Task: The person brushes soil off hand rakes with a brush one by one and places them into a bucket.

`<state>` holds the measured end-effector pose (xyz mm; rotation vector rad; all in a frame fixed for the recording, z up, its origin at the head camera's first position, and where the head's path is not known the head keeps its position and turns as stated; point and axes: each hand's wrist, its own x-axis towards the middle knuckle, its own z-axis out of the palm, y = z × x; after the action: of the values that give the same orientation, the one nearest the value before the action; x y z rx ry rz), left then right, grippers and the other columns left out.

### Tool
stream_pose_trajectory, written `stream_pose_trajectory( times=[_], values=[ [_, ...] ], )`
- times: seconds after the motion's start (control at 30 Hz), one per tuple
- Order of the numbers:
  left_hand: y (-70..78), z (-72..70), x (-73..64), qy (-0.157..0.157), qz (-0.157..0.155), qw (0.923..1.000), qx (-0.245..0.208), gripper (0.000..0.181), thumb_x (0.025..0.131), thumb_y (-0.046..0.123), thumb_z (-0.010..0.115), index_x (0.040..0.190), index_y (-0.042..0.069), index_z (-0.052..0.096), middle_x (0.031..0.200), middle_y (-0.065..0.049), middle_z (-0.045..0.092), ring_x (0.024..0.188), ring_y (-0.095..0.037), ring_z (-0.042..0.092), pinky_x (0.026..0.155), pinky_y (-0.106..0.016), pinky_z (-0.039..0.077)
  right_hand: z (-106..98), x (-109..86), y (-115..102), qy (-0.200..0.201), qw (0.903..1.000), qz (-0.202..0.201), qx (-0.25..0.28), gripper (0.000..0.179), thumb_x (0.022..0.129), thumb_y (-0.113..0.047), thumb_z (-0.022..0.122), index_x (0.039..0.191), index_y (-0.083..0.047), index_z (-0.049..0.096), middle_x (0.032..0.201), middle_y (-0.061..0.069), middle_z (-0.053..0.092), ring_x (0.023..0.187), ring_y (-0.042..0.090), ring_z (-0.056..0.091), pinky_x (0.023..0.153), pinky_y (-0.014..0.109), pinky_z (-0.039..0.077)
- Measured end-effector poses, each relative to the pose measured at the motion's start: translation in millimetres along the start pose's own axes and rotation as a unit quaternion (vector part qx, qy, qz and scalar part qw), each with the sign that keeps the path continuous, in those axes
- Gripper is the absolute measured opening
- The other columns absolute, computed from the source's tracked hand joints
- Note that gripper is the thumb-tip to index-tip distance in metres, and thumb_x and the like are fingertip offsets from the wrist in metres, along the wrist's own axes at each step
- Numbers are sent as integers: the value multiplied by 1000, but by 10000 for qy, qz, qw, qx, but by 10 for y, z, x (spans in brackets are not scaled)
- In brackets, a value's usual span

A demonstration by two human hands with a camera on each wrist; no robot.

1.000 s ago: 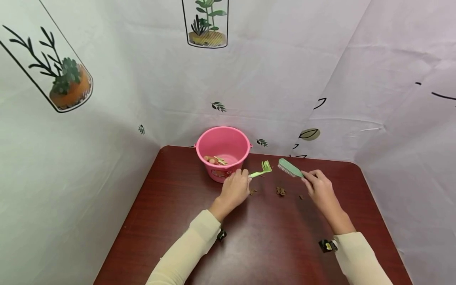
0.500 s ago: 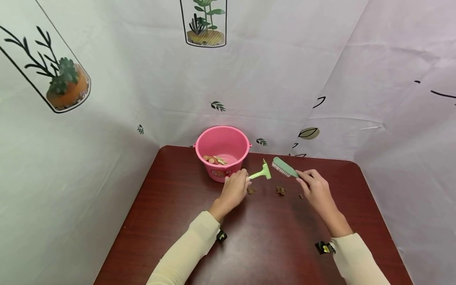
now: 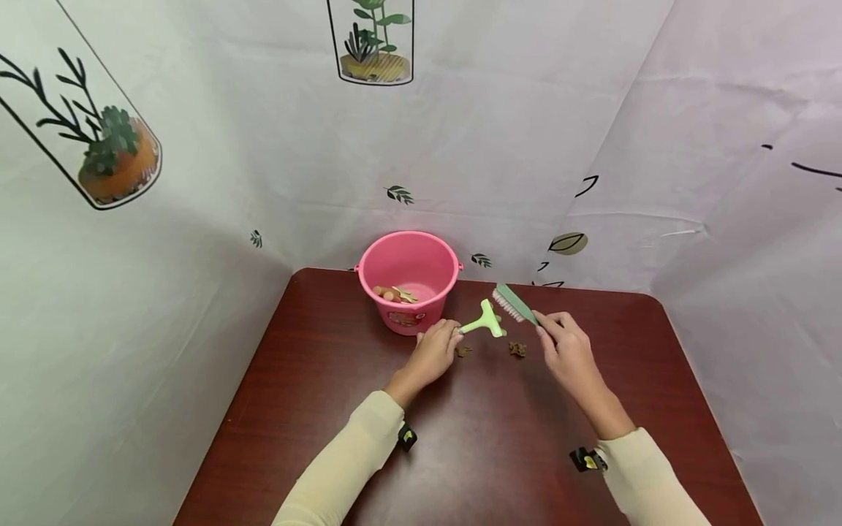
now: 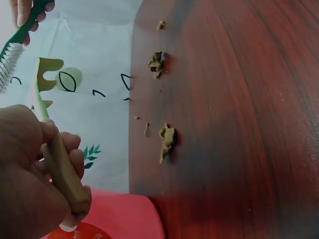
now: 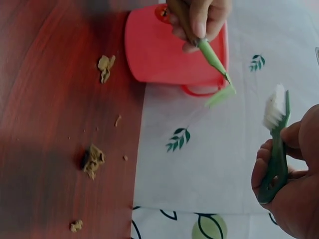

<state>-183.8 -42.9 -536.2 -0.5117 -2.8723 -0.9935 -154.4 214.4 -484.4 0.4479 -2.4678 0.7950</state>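
A small hand rake with a light green head and a wooden handle is gripped by my left hand, just in front of the bucket. My right hand pinches the handle of a green brush with white bristles. Both tools are held above the table; the brush is close to the rake's head, with a gap between them in the right wrist view. Below them lie brown crumbly clumps, one in the middle and another near my left hand.
A pink bucket stands at the table's back edge, with wooden-handled tools inside. Small crumbs and a further little clump lie on the dark red table. A white printed cloth hangs behind and at the sides.
My right hand has moved left with the brush, nearer the rake. The rake has turned in my left hand, so its tines no longer point up. The bucket stays put.
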Motion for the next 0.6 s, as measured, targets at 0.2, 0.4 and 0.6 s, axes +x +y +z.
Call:
stream_pose_trajectory(
  times=[0.2, 0.4, 0.6],
  values=[
    [-38, 29, -12, -125, 125, 9996, -236, 16, 105, 17, 59, 118, 8, 62, 100, -3, 64, 98, -20, 64, 74, -32, 39, 117, -38, -32, -560, 9971, 470, 214, 30, 99, -1, 65, 128, 3, 69, 102, 16, 63, 73, 17, 52, 60, 29, 43],
    [-51, 41, -29, -74, 396, 9986, -337, 14, 104, 14, 59, 115, 8, 62, 98, -4, 63, 97, -19, 63, 75, -32, 42, 189, -69, 14, -1034, 9855, 1187, 636, 32, 100, -7, 65, 132, -2, 69, 104, 14, 67, 77, 18, 55, 63, 27, 43],
    [-70, 52, -41, 144, 677, 9969, -377, 13, 103, 12, 60, 114, 5, 62, 94, -5, 61, 89, -18, 60, 82, -36, 51, 231, -65, 117, -1262, 9746, 1611, 906, 31, 102, -8, 62, 131, -2, 69, 108, 17, 70, 82, 20, 61, 67, 26, 48]
  ],
)
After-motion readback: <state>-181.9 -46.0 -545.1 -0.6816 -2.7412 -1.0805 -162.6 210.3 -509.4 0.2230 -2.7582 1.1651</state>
